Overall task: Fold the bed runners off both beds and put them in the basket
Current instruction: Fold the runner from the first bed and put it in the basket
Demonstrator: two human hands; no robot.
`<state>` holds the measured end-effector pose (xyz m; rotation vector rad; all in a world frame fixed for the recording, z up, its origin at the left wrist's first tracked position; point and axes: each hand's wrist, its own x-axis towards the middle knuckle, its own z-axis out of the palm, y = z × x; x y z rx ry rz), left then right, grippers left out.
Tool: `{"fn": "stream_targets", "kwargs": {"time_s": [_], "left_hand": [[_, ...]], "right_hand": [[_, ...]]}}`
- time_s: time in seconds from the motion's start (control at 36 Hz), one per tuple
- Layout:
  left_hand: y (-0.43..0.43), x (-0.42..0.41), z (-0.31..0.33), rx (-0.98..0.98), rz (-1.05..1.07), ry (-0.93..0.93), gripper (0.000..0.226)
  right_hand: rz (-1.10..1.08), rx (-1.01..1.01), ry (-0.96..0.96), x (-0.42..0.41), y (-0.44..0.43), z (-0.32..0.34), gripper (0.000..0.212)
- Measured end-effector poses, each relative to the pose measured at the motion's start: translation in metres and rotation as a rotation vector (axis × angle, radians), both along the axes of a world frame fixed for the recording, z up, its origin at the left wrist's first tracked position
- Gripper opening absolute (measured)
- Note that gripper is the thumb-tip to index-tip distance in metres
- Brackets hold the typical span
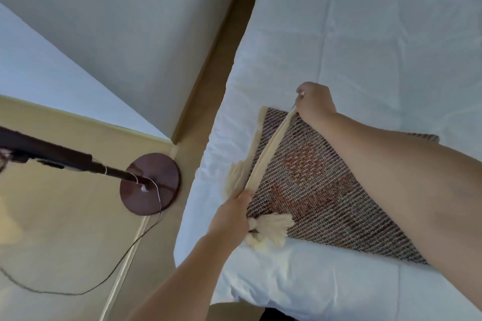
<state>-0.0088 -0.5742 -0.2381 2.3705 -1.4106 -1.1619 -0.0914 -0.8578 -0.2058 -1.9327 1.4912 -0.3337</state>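
Note:
A woven brown and cream bed runner [320, 185] with reddish patches and cream tassels lies across the white bed [365, 47]. Its left end is lifted off the bedding. My left hand [232, 212] pinches the near corner of that cream edge, beside a tassel [271, 229]. At the far corner my right hand [314, 101] grips the same edge, and the edge is stretched taut between both hands. My right forearm covers part of the runner. No basket is in view.
A floor lamp with a round dark red base [150, 185] and dark pole [52, 157] stands left of the bed, its cord [112, 276] trailing over the tan floor. A second white bed [117, 34] sits at the upper left, with a narrow aisle between.

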Motion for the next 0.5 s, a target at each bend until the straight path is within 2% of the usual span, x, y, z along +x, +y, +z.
{"fn": "stream_targets", "kwargs": {"time_s": [0.28, 0.5], "left_hand": [[-0.018, 0.031, -0.049, 0.063, -0.046, 0.080, 0.057], [-0.020, 0.040, -0.072, 0.094, 0.016, 0.094, 0.060]], "right_hand": [[0.016, 0.036, 0.129, 0.047, -0.010, -0.071, 0.028], [0.066, 0.017, 0.194, 0.067, -0.022, -0.099, 0.026]]}}
